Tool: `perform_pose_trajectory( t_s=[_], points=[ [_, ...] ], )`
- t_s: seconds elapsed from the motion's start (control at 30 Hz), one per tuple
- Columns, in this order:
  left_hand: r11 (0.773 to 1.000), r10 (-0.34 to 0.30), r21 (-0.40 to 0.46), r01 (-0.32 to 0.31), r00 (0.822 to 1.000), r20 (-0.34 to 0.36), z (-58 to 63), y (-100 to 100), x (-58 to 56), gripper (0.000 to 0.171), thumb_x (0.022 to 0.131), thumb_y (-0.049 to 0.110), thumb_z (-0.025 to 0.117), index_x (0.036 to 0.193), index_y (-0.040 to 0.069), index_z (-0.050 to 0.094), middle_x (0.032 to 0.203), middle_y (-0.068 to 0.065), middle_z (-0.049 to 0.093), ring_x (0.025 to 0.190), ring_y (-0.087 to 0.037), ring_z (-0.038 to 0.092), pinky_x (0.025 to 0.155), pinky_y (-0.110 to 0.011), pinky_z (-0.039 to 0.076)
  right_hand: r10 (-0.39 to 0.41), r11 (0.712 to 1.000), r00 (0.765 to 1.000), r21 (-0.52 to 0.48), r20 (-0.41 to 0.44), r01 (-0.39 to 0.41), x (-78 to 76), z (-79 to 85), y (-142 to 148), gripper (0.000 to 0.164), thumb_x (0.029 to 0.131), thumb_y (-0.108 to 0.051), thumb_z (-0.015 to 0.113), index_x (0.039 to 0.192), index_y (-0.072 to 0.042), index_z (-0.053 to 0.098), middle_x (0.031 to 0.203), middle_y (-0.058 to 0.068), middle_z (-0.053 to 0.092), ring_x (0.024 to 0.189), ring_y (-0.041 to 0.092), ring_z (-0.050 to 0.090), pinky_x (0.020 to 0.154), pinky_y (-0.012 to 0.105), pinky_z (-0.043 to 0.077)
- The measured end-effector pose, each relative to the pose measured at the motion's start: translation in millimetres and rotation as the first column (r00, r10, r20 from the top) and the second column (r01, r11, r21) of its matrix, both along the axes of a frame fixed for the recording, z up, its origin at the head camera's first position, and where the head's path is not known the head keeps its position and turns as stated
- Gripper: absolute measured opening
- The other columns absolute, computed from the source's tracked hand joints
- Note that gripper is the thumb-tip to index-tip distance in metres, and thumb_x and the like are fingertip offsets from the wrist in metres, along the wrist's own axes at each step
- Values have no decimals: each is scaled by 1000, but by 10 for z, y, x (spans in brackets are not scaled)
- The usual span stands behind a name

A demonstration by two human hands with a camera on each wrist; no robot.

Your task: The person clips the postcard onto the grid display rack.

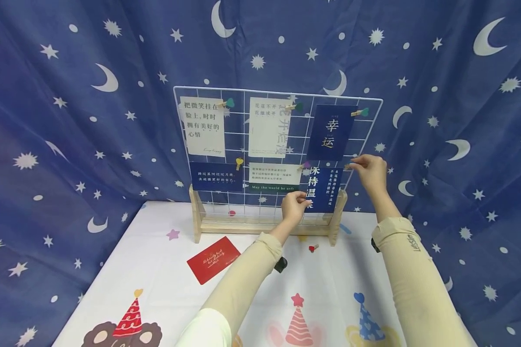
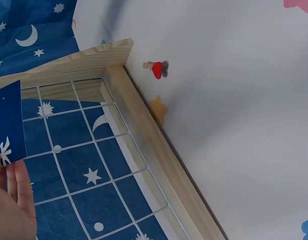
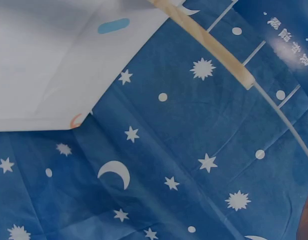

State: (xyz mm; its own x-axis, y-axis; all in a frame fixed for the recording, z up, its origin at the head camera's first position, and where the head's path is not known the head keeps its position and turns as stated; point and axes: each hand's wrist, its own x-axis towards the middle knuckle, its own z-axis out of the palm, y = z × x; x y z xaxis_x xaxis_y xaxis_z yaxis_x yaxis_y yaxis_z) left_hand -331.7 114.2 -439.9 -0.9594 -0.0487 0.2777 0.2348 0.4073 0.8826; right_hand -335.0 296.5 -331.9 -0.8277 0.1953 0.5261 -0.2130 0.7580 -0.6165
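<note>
A dark blue card with white characters [image 1: 323,190] lies against the lower right of a white wire grid [image 1: 306,126]. My left hand [image 1: 294,208] pinches the lower left corner of this card; in the left wrist view, the thumb and fingers of the left hand [image 2: 16,200] meet at the corner of the blue card [image 2: 8,122]. At the card's upper right corner, my right hand [image 1: 369,169] pinches what looks like a small wooden clothespin [image 1: 349,166], mostly hidden by the fingers. Only a sliver of the right hand [image 3: 306,220] shows in the right wrist view.
Several other cards, including a blue one [image 1: 332,132] and a white one [image 1: 202,127], hang by clothespins on the grid. Its wooden stand [image 1: 265,227] rests on a white tablecloth [image 1: 330,284]. A red card [image 1: 213,260] and a red-heart clothespin [image 1: 313,248] lie in front.
</note>
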Motion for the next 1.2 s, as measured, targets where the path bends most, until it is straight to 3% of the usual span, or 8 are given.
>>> perform_pose_trajectory(
  t_s=[0.2, 0.27, 0.47, 0.8, 0.93, 1.13, 1.17, 1.2],
  points=[
    [999, 33, -30, -32, 999, 23, 21, 21, -19, 18, 79, 13, 74, 94, 5, 73, 84, -7, 74, 77, -19, 69, 76, -28, 51, 11, 1000, 1000, 18, 17, -12, -40, -4, -57, 18, 90, -4, 61, 99, 9, 68, 101, 28, 67, 91, 40, 66, 81, 45, 54],
    [998, 40, -46, -39, 999, 25, 24, 34, -23, 18, 79, 13, 74, 95, 4, 73, 84, -7, 74, 77, -19, 69, 74, -27, 52, 15, 1000, 999, 9, 38, -16, -46, -7, -70, 18, 91, -5, 59, 100, 9, 68, 100, 27, 68, 85, 35, 67, 76, 35, 56],
    [996, 47, -75, -45, 998, 28, 40, 85, -44, 16, 80, 8, 72, 96, 2, 73, 86, -9, 74, 78, -19, 70, 70, -24, 55, 50, 998, 995, -51, 86, -46, -64, -5, -52, 18, 91, 0, 57, 101, 12, 66, 99, 29, 67, 58, -7, 51, 55, -1, 40],
    [996, 57, -67, -52, 996, 73, 124, 86, -62, 17, 83, 4, 66, 99, 3, 73, 89, -8, 74, 79, -19, 70, 74, -25, 54, 73, 995, 984, -75, 162, -62, -90, 4, -82, 22, 93, -2, 55, 108, 12, 64, 101, 30, 66, 52, -9, 51, 54, 8, 49],
    [999, 31, -17, -29, 992, 121, 50, 63, -173, 16, 85, 3, 64, 99, 5, 73, 89, -7, 74, 80, -18, 69, 74, -26, 55, 100, 992, 976, -90, 191, -84, -98, 1, -86, 25, 94, -3, 53, 113, 12, 61, 107, 31, 64, 51, -9, 53, 58, 13, 53],
    [998, 53, -44, -54, 998, -42, -911, 289, -926, 16, 83, 7, 65, 93, 14, 74, 79, 2, 72, 66, -9, 62, 58, -21, 49, 102, 992, 973, -92, 208, -84, -98, -20, -80, 27, 96, -5, 51, 116, 10, 60, 113, 29, 63, 52, -7, 54, 56, 9, 50],
    [998, 41, -36, -42, 998, -44, -1110, 333, -1084, 16, 83, 9, 65, 93, 15, 74, 79, 3, 72, 64, -8, 62, 56, -20, 48, 97, 993, 973, -90, 208, -80, -98, -20, -84, 27, 96, -5, 51, 116, 10, 60, 114, 29, 63, 53, -7, 54, 56, 9, 50],
    [998, 43, -40, -44, 998, -38, -1204, 364, -1157, 17, 83, 8, 66, 95, 16, 74, 80, 4, 72, 66, -8, 62, 58, -20, 49, 92, 993, 974, -87, 209, -76, -99, -21, -87, 27, 96, -5, 50, 117, 10, 60, 114, 29, 63, 53, -7, 53, 55, 8, 49]
  ],
)
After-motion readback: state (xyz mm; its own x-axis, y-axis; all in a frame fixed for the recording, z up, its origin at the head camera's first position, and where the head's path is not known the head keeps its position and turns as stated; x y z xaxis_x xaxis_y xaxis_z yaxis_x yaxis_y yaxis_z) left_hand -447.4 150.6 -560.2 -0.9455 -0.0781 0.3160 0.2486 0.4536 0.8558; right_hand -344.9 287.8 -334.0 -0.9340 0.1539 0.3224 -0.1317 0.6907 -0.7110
